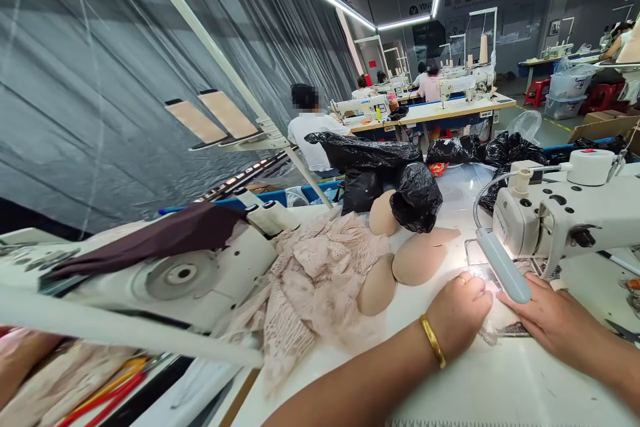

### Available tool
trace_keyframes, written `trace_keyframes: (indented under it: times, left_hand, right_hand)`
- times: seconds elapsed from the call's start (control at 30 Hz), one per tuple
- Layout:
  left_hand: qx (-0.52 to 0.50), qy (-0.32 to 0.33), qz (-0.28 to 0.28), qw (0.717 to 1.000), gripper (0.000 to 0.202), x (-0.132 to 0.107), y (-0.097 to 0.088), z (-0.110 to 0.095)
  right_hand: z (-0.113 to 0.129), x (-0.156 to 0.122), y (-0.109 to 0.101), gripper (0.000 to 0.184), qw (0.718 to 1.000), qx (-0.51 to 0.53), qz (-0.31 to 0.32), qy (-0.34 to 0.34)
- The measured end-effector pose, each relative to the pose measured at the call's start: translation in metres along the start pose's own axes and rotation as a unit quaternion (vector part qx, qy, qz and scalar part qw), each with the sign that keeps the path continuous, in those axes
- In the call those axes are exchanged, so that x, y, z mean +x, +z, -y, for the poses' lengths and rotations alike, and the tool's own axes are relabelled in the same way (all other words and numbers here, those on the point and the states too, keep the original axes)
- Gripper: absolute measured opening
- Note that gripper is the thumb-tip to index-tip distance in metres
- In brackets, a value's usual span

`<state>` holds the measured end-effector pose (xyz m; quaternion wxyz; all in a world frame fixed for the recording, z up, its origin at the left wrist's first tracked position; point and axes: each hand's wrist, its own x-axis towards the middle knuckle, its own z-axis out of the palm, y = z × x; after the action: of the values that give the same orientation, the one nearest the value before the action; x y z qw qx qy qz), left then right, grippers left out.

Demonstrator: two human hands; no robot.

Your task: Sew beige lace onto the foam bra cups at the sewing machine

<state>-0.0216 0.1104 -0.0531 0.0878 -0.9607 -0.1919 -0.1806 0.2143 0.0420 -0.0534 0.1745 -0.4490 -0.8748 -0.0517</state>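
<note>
At the sewing machine (545, 213), my left hand (463, 310) is closed, its fingers pinched on the edge of a pale pink fabric piece (501, 315) near the needle area. My right hand (550, 313) lies flatter on the fabric's other side, fingers stretched out and partly hidden behind a grey work lamp (505, 267). The lamp's glare washes out the needle area. Left of my hands, beige moulded bra cups (420, 259) lie on the white table (450, 390), beside a heap of pale pink lace fabric (320, 273).
Black plastic bags (417, 197) stand behind the cups. A second machine (200, 273) under dark cloth is at left, with thread cones (270, 217) nearby. Scissors (623, 330) lie at the right edge. A person in white (315, 137) sits ahead.
</note>
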Motion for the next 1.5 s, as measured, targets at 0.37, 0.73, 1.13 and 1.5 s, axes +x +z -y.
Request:
trace_keyframes:
  times: [0.37,0.73,1.13,1.5]
  left_hand:
    - [-0.081,0.021,0.026,0.996,0.019,-0.004,-0.016,-0.001]
    - [-0.2,-0.089,0.006,0.976,0.02,-0.005,-0.013,0.006]
    - [-0.131,-0.036,0.042,0.99,0.022,-0.003,-0.022,-0.001]
    - [-0.111,0.011,0.064,0.992,0.02,-0.003,-0.017,0.004]
  right_hand:
    - [0.005,0.002,-0.003,0.032,0.994,0.093,-0.039,0.044]
    - [0.011,0.005,-0.002,0.03,0.991,0.097,0.011,0.097]
    - [0.008,0.0,-0.005,0.031,0.993,0.111,0.001,0.047]
    - [0.008,0.0,-0.003,0.036,0.991,0.118,-0.013,0.055]
